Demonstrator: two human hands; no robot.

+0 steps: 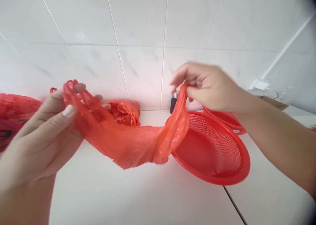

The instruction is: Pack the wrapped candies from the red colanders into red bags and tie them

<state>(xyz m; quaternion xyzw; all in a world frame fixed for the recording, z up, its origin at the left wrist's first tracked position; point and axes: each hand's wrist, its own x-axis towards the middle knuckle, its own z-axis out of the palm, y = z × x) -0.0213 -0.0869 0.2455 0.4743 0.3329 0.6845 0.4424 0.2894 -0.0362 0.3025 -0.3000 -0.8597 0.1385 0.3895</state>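
Note:
A thin red plastic bag (128, 142) is stretched between both hands above the white counter. My left hand (46, 133) grips one handle end at the left, thumb pressed over the plastic. My right hand (209, 85) pinches the other handle between thumb and fingers, raised above a red plastic colander (217, 152). The bag sags in the middle, just in front of the colander's left rim.
A second red basin (225, 119) lies behind the colander. Another crumpled red bag (124, 111) sits by the tiled wall, a further red bag (14, 114) at the far left. A small dark bottle (173, 101) stands at the wall. A wall socket (259, 85) is at right.

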